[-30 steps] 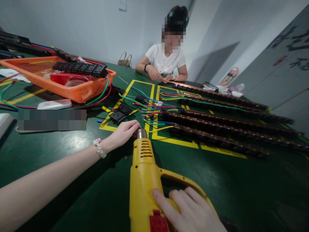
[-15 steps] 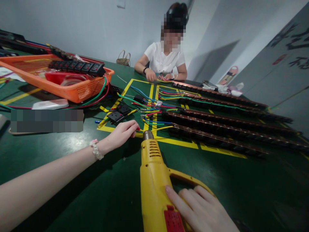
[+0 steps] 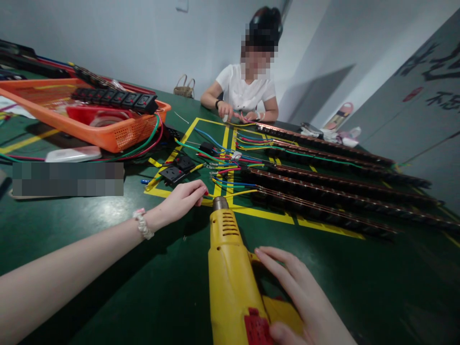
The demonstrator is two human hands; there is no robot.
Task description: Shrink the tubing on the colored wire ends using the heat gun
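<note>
My left hand (image 3: 190,195) is closed in a pinch just left of the nozzle of a yellow heat gun (image 3: 230,268). The end of a yellow wire (image 3: 241,193) runs from a long black strip (image 3: 323,208) past the nozzle to my left fingertips. At the gun's right side, my right hand (image 3: 294,292) has its fingers apart, the fingertips at the top of the handle and the thumb near the red label. Blue, green and red wires with metal lugs lie beyond the nozzle.
Left, an orange basket (image 3: 124,136) holds a black socket strip (image 3: 115,99). Black socket pieces (image 3: 172,174) lie beyond my left hand. More long strips stretch right. Across the green table (image 3: 151,287), a person in white (image 3: 247,91) handles wires.
My right hand has lifted its fingers off the gun's body and moved toward the handle side, opening wider. The person opposite has shifted their hands slightly.
</note>
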